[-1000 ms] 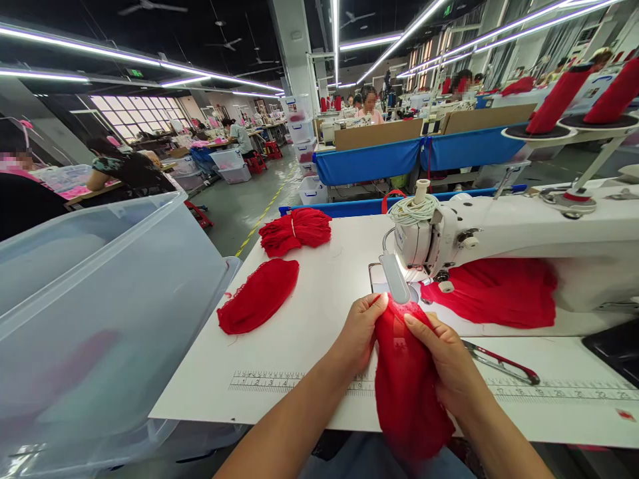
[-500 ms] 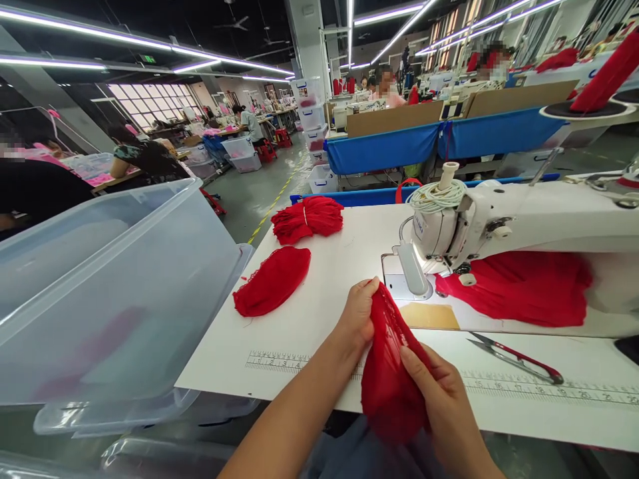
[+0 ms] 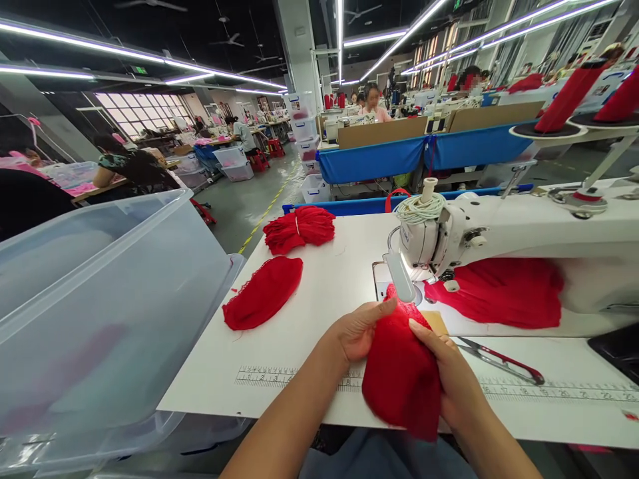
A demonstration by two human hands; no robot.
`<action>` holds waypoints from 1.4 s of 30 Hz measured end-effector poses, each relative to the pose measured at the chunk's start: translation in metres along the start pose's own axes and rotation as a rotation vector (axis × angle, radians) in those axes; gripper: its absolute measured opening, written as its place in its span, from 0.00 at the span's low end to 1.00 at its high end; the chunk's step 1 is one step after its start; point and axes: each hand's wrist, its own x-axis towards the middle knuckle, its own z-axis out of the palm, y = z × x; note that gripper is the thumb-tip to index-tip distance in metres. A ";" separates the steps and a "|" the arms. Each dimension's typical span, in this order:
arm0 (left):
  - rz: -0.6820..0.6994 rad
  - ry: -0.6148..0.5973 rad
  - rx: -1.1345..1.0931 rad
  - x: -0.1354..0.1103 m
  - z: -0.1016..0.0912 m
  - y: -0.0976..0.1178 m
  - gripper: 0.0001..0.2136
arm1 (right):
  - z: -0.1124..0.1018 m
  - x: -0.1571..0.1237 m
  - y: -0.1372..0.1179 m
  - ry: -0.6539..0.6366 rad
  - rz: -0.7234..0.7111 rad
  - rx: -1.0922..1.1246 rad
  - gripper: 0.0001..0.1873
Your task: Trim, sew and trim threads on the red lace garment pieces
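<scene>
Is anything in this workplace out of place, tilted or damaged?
Nothing looks damaged or spilled. The clear plastic bin on the left looks tilted beside the table, and a small red scrap lies loose near the table's right edge.

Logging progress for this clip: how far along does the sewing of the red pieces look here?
Done, it seems: a red heap lies past the needle under the sewing machine arm. In hand: the left hand and right hand hold a red piece, its top edge near the presser foot. Left, probably: a flat stack and a tied bundle of red fabric lie on the table at the left.
</scene>
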 end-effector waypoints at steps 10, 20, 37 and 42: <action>0.122 0.201 0.084 -0.002 0.014 -0.011 0.21 | -0.005 0.007 -0.004 0.006 -0.036 -0.046 0.16; 0.220 0.256 0.020 -0.003 0.013 -0.009 0.17 | -0.005 0.009 -0.010 0.013 -0.025 -0.083 0.16; 0.288 0.207 -0.007 -0.002 0.016 -0.012 0.16 | -0.012 -0.004 -0.003 0.008 -0.062 -0.042 0.27; 0.301 0.210 0.019 -0.001 0.013 -0.015 0.15 | 0.005 0.002 -0.003 0.132 -0.056 0.020 0.26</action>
